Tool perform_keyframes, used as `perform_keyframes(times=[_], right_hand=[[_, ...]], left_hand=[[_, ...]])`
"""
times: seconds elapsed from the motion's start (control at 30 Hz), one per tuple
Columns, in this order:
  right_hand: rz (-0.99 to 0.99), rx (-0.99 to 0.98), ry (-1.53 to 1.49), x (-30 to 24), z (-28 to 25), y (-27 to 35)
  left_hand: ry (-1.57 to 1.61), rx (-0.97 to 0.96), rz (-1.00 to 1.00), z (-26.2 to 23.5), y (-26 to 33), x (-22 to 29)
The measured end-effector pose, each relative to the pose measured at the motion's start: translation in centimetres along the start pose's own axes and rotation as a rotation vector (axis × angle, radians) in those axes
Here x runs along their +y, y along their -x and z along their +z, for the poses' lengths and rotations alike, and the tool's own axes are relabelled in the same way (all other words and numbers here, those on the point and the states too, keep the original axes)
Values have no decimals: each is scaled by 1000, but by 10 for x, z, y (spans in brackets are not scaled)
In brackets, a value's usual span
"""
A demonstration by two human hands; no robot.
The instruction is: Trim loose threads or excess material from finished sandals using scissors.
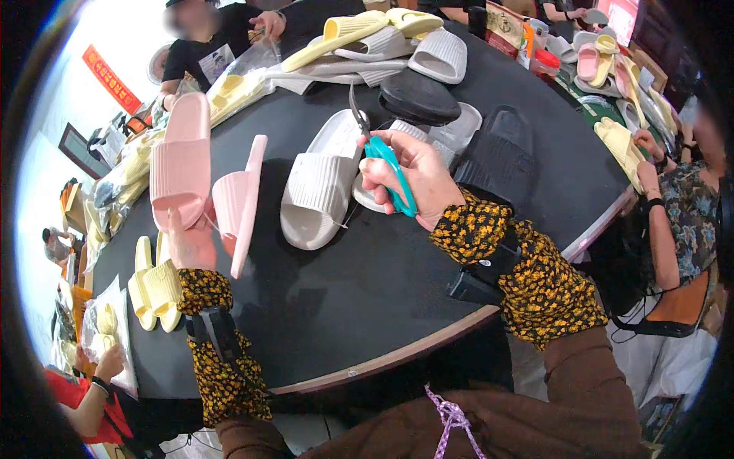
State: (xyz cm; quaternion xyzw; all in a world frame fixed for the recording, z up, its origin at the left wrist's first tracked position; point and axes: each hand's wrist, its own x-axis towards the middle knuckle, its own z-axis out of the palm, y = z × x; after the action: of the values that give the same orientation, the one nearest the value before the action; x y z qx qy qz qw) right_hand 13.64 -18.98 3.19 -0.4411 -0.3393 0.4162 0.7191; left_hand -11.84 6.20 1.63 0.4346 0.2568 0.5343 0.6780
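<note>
My left hand (191,246) grips the near end of a pink slide slipper (180,172), which it holds upright with the far end raised. A second pink slipper (238,191) stands on its side just right of that hand. In my right hand (424,172) is a pair of scissors (388,157) with teal handles, its blades pointing up and away. Below that hand, a grey-white slipper (313,197) lies on the table, and a thin thread hangs by its edge. Another pale slipper is partly hidden behind my right hand. Two small yellow slippers (157,289) rest left of my left wrist.
The dark table (344,306) has a curved edge. Black slippers (498,149), a round black object (419,98) and a pile of yellow and grey slippers (375,46) lie farther back. Bagged slippers (122,195) line the left side. Several people work around the table, one holding yellow slippers (621,149).
</note>
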Motion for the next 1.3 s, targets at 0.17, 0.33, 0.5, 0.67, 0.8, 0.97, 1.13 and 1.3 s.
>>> perform_keyframes(times=[0.17,0.33,0.5,0.67,0.8,0.97,1.13,1.3], right_hand=[[-37,-8,-16,3,8,-2],[-48,7,3,4,-1,-4],[-39,-2,46,3,2,-3],[-31,-1,71,2,1,-1],[-20,-2,75,-1,3,3],[-24,-4,61,6,6,-2],[-11,-6,55,4,6,-7],[6,10,-28,4,-9,-9]], left_hand=[[-19,-7,-78,-41,-17,-8],[-46,72,-218,-2,-2,-17],[-74,21,-197,6,5,-13],[-102,39,-167,14,11,-13],[-106,4,-286,2,5,-12],[-202,-28,-338,0,7,-13],[-310,-159,-181,12,4,-24],[-601,-317,115,72,-3,-73]])
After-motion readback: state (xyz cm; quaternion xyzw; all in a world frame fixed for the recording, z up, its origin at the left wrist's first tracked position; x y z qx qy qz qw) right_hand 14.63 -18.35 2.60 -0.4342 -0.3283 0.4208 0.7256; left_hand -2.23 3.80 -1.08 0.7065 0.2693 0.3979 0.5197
